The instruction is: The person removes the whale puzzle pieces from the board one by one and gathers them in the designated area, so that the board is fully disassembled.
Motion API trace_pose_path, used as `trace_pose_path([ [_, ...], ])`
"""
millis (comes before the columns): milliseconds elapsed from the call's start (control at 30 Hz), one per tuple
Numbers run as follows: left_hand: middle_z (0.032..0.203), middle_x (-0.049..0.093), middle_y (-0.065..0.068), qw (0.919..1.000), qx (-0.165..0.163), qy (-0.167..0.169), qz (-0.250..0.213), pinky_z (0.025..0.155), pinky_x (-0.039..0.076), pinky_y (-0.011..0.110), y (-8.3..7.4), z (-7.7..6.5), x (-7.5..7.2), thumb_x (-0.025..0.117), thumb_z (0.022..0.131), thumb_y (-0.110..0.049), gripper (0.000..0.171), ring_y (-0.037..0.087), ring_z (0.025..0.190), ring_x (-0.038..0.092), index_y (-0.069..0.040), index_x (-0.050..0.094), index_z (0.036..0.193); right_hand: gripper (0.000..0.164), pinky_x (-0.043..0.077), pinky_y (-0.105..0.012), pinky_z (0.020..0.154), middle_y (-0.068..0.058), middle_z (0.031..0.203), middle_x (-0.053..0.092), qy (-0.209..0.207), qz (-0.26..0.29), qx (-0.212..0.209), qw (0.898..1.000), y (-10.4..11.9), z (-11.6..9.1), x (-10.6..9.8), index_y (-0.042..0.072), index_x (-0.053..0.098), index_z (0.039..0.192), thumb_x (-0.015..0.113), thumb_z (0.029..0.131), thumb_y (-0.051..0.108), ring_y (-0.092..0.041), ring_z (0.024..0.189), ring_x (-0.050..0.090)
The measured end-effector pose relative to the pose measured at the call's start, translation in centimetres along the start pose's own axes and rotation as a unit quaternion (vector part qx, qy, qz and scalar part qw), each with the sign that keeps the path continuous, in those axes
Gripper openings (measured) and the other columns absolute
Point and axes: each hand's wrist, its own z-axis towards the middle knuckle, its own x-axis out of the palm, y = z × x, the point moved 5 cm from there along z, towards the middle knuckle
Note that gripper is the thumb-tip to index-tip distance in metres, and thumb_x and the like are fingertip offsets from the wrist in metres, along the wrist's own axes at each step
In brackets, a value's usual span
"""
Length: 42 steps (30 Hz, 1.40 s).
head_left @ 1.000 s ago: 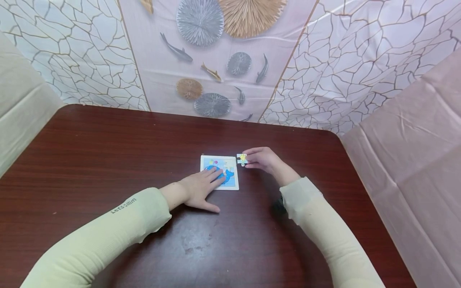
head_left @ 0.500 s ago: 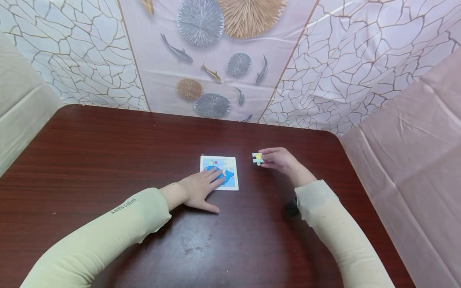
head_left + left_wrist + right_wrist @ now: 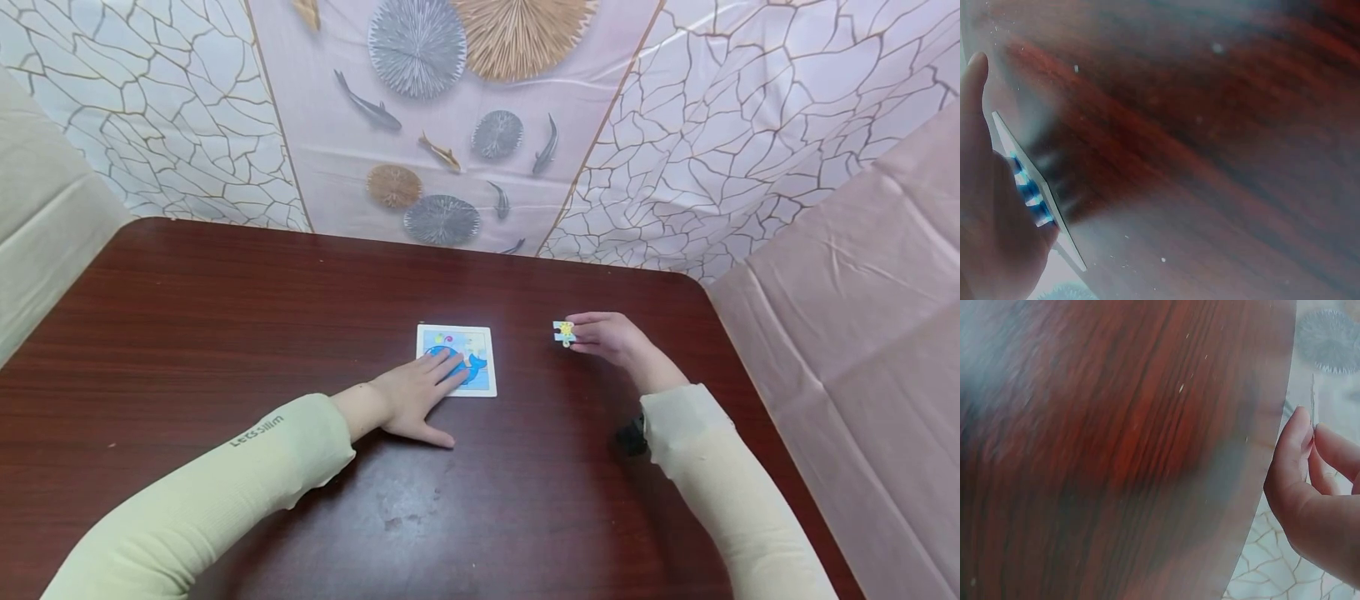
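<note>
A square jigsaw puzzle (image 3: 480, 385) with a white border and a blue whale picture lies on the table in the head view. My left hand (image 3: 416, 396) rests flat on it, fingers spread over the whale and thumb out on the wood. To the right, my right hand (image 3: 611, 337) pinches a puzzle piece (image 3: 563, 332) printed with a yellow sun. In the right wrist view that piece (image 3: 1312, 400) shows edge-on between thumb and fingertips. The left wrist view shows the puzzle's edge (image 3: 1054, 206) beside the left hand (image 3: 997, 219).
The dark red-brown wooden table (image 3: 262, 317) fills the middle of the head view. Behind it hangs a patterned cloth (image 3: 450, 100). Plain pale cloth (image 3: 862, 333) borders the right side. A small black object (image 3: 632, 437) sits under the right cuff.
My right hand has moved right, away from the puzzle, carrying the sun piece. The left hand stays on the puzzle almost unmoved.
</note>
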Motion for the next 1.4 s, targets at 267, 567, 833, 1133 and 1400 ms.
trace_pose_path([
  [267, 0.158, 0.007, 0.014, 1.0000, 0.003, -0.002, 0.001, 0.119, 0.013, 0.044, 0.0, -0.1, 0.2, 0.047, 0.083, -0.070, 0.098, 0.031, 0.146, 0.004, -0.008, 0.013, 0.151, 0.048, 0.056, -0.020, 0.073, 0.007, 0.080, 0.061, -0.001, 0.003, 0.008, 1.000, -1.0, -0.2, -1.9, -0.010, 0.035, 0.139, 0.049, 0.094, 0.000, -0.005, 0.070, 0.063],
  [567, 0.158, 0.007, 0.014, 0.9999, 0.005, -0.004, 0.012, 0.119, 0.013, 0.044, 0.1, 0.0, 0.5, 0.045, 0.083, -0.070, 0.098, 0.031, 0.146, 0.004, -0.008, 0.012, 0.151, 0.049, 0.055, -0.019, 0.071, 0.008, 0.081, 0.060, -0.018, 0.003, 0.027, 0.999, -2.1, -0.2, -3.8, -0.008, 0.033, 0.141, 0.048, 0.095, 0.002, -0.004, 0.070, 0.062],
  [833, 0.158, 0.007, 0.014, 0.9999, 0.004, -0.004, 0.012, 0.119, 0.013, 0.044, 0.0, -0.2, 0.3, 0.045, 0.083, -0.070, 0.098, 0.031, 0.146, 0.004, -0.008, 0.013, 0.151, 0.049, 0.055, -0.021, 0.070, 0.008, 0.077, 0.061, -0.027, 0.004, 0.046, 0.999, -3.0, 0.0, -4.5, -0.008, 0.033, 0.141, 0.048, 0.095, 0.001, -0.006, 0.068, 0.061],
  [1133, 0.158, 0.006, 0.014, 0.9999, 0.006, -0.005, 0.012, 0.119, 0.012, 0.044, 0.1, -0.1, 0.3, 0.045, 0.083, -0.070, 0.098, 0.032, 0.146, 0.004, -0.008, 0.012, 0.151, 0.047, 0.055, -0.020, 0.067, 0.008, 0.073, 0.063, -0.017, -0.028, 0.015, 0.999, -2.8, -0.2, -4.0, -0.015, 0.033, 0.137, 0.047, 0.094, -0.002, -0.003, 0.067, 0.060],
  [1400, 0.158, 0.006, 0.014, 0.9999, 0.006, -0.007, 0.010, 0.119, 0.012, 0.044, 0.2, 0.0, 0.4, 0.046, 0.083, -0.070, 0.098, 0.032, 0.146, 0.004, -0.008, 0.013, 0.151, 0.045, 0.056, -0.022, 0.066, 0.005, 0.077, 0.063, -0.036, -0.087, 0.003, 0.996, -2.6, -0.3, -3.7, -0.015, 0.039, 0.133, 0.050, 0.094, 0.001, -0.003, 0.068, 0.061],
])
